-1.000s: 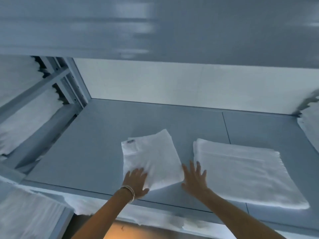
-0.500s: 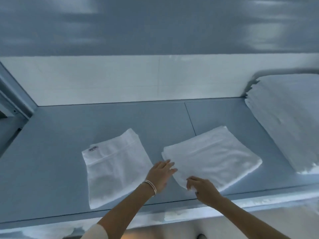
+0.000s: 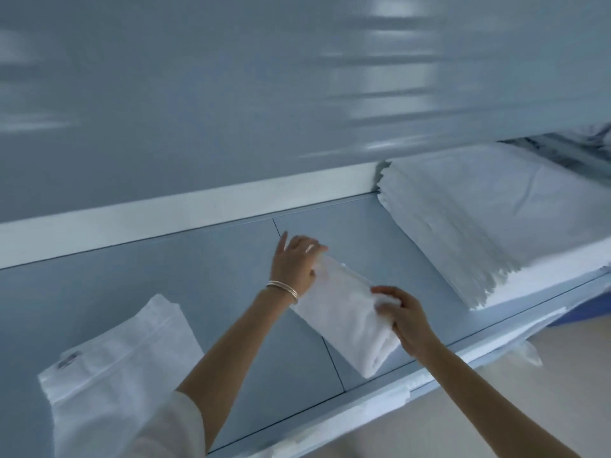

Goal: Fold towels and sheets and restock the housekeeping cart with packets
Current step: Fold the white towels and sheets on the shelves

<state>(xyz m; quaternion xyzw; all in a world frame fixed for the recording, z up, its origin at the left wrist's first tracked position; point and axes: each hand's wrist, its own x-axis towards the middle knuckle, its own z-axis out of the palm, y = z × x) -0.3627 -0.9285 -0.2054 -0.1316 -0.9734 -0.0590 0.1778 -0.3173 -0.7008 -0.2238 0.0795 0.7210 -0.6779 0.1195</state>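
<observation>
A folded white towel is lifted off the grey shelf, held between both hands. My left hand, with bangles at the wrist, grips its far end. My right hand pinches its near right edge with curled fingers. A second folded white towel with a small label lies flat on the shelf at the lower left, apart from both hands.
A tall stack of folded white linen fills the right end of the shelf. Another grey shelf hangs close overhead. The shelf's front lip runs diagonally below my arms, with pale floor beyond it.
Both hands have left the flat right-hand towel's edge and now hold it bunched and raised. The view has swung right, bringing the linen stack closer.
</observation>
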